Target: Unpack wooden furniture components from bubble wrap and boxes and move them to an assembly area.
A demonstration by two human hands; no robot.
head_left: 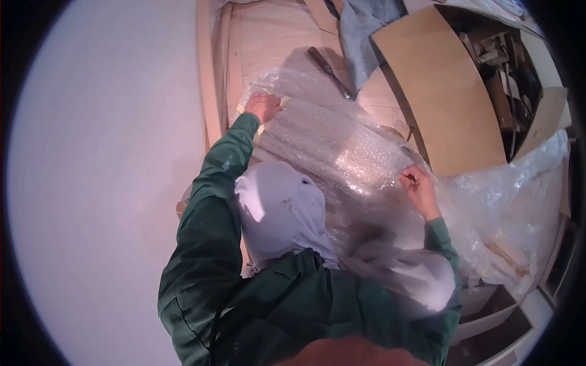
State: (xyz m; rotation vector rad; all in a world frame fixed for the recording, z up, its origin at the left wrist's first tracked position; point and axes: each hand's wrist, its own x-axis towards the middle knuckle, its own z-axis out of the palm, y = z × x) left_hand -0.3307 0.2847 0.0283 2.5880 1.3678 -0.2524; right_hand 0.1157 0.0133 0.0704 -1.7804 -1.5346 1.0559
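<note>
A long flat bundle in clear bubble wrap [342, 143] lies slantwise in front of my knees, with pale yellowish strips near its left end. What the wrap encloses is hard to make out. My left hand [265, 108] is closed on the wrap at that far left end, its fingers bent over the edge. At the bundle's right end is my right hand [418, 186], fingers curled in toward the thumb. Whatever it pinches, if anything, is too small to tell. Beyond the bundle, a dark-handled chisel-like tool [329, 72] rests on the wooden floor.
A large open cardboard box [439, 91] full of tools and wood pieces stands at the right. Loose plastic sheeting [500, 201] spreads below it. A white wall [110, 183] closes off the left side. Grey sheeting [363, 39] lies at the back.
</note>
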